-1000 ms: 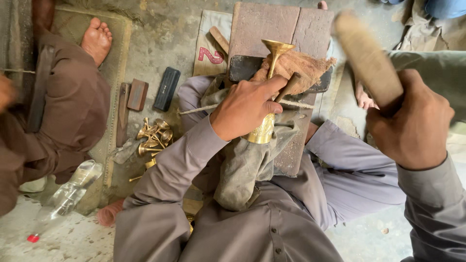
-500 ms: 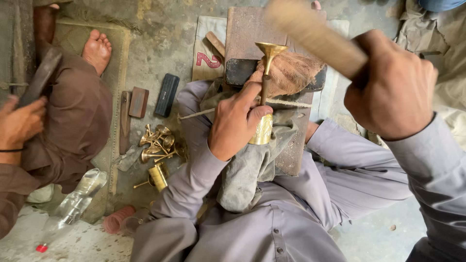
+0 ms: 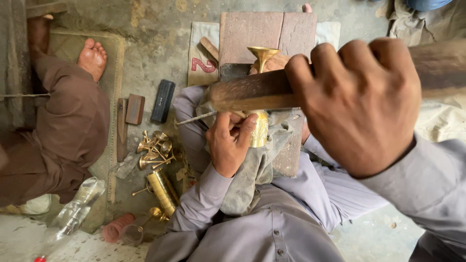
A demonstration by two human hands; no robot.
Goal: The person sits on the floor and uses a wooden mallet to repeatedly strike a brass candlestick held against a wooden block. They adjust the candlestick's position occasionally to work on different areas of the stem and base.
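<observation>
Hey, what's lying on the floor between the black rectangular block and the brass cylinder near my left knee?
In the head view, a cluster of small brass trumpet-shaped pieces lies between the black block and the brass cylinder.

Both arms are covered in long, loose grey sleeves, the left sleeve [image 3: 204,204] creased at the cuff, the right sleeve [image 3: 427,184] wider. The grey shirt [image 3: 272,242] buttons down the front, above matching grey trousers [image 3: 335,189]. Bare hands.

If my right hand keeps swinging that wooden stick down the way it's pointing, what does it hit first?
Probably the brass horn piece that the left hand steadies. The wooden stick in the right hand already crosses just over it, though depth is hard to judge.
</observation>
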